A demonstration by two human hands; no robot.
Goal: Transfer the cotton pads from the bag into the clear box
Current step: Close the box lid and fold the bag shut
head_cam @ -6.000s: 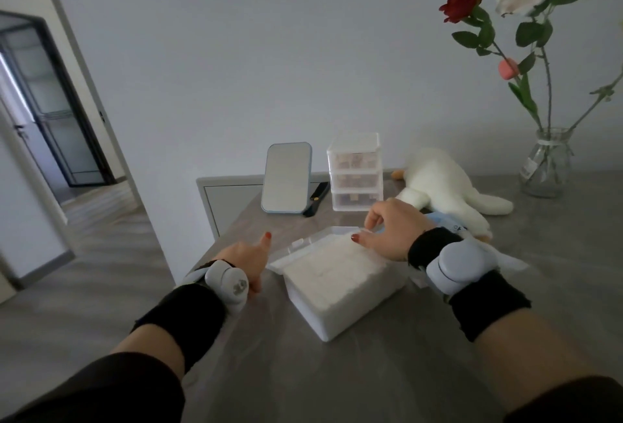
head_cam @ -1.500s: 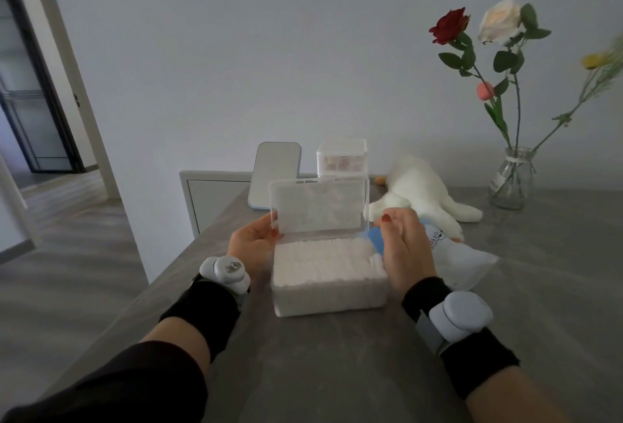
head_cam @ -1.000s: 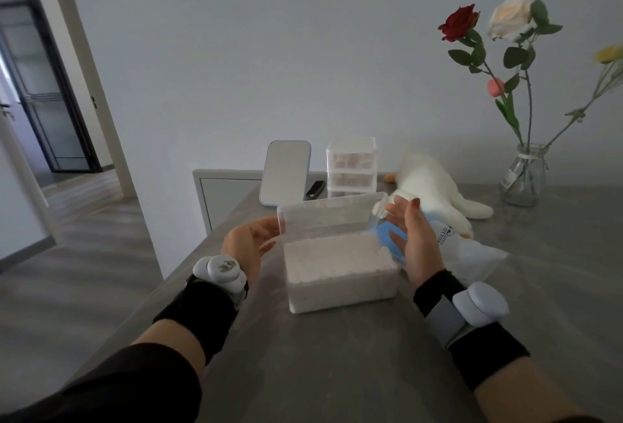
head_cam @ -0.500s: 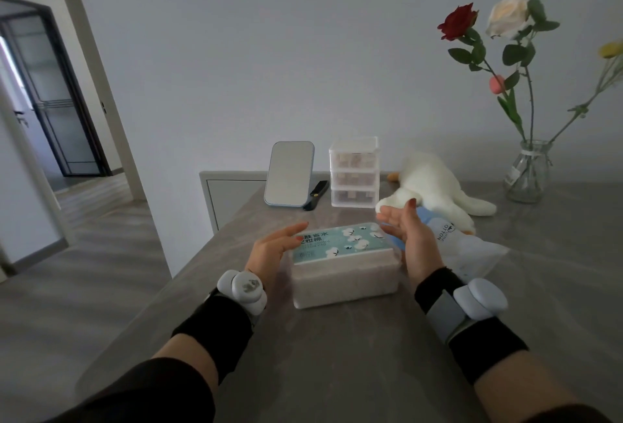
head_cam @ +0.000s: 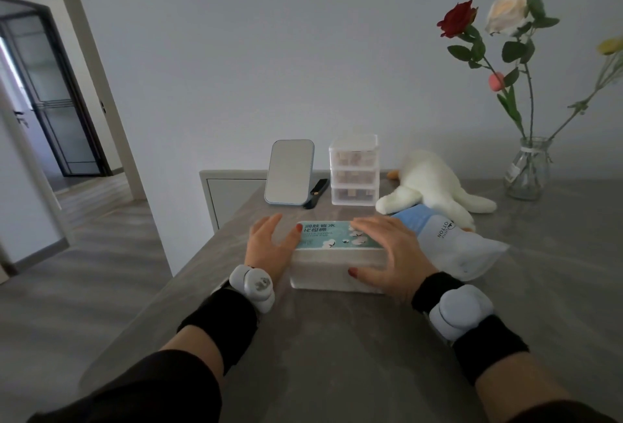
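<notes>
The clear box, judged light, rigid and slick, is pressed onto the table by the flat-fingered right hand and left hand, and is best gripped at its short ends.

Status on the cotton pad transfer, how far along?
Nearly finished. Done: the clear box shows white cotton pads packed up to its teal-labelled lid, which is down. In hand: the right hand presses flat on the lid, thumb on the front wall; the left hand braces the box's left end. Left: confirm the lid is latched, which I cannot tell. The bag lies slack to the right; its contents are hidden.
</notes>
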